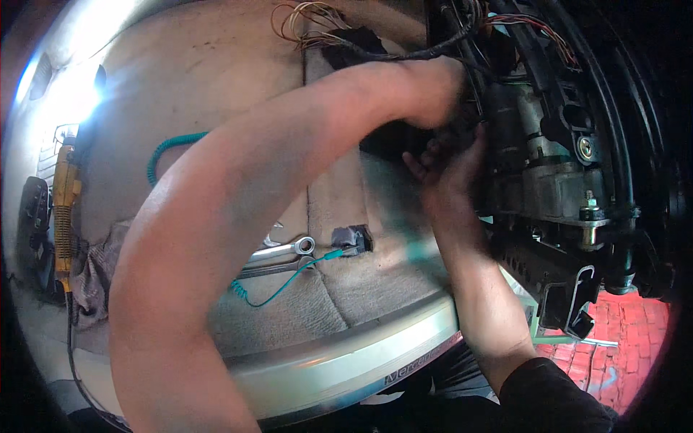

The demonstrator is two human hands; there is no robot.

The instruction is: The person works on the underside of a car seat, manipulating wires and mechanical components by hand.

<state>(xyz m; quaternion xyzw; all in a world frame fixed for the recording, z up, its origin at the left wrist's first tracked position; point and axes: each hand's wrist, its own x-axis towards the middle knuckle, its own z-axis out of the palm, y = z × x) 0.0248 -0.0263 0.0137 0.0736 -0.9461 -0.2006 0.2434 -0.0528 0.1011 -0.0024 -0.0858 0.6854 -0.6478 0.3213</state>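
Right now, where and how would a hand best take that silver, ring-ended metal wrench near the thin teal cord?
Probably by the ring end of the silver, ring-ended metal wrench, coming down from the far side. Its widened head shows uncovered, while the bare left arm hides the other end, and the thin teal cord passes on the near side.

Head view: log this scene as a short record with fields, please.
Left hand: mostly hidden at the dark mechanical assembly; grip unclear
Right hand: beside the assembly, in shadow, just below the left; grip unclear
Tool: ring-ended wrench on the beige carpet
Cord: teal coiled cord
Lighting: lit work lamp, yellow handle, far left
Wiring: loose wires at top
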